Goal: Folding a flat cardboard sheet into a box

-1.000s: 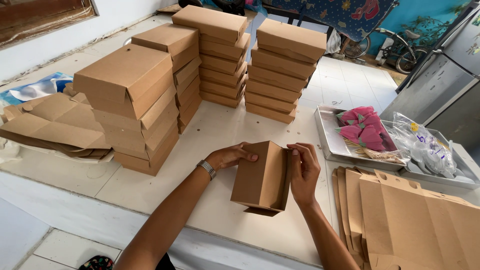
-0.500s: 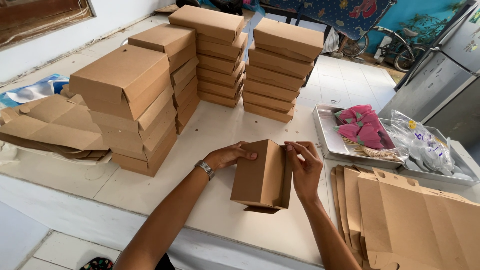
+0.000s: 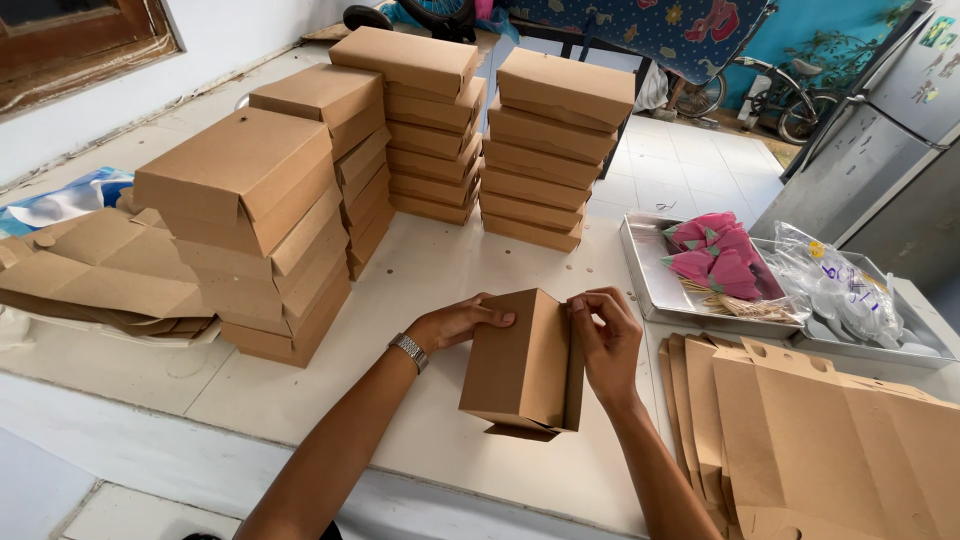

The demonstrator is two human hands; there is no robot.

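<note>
Folding step in hand, by my reading: the box (image 3: 525,365) stood on end on the table (image 3: 420,280), near the front edge, held between both hands. Left hand (image 3: 462,322) gripped the box's upper left edge, thumb lying over the top. Right hand (image 3: 605,340) closed on the upper right corner, fingertips pinching the side panel where it meets the top. Box was plain brown card, smooth, unprinted; one broad face toward the camera, a narrow side in shadow, a loose flap poking out under the bottom. Bottom looked not yet tucked, so the next move would likely call for holding the body square and pressing a flap home without creasing the thin card. Four stacks of finished boxes (image 3: 420,125) stood well behind and to the left. Flat blanks (image 3: 830,440) lay just right of the right forearm; more flat card (image 3: 90,265) at far left. A metal tray (image 3: 655,285) with pink paper items (image 3: 715,255) and a clear bag (image 3: 835,285) sat beyond the blanks.
</note>
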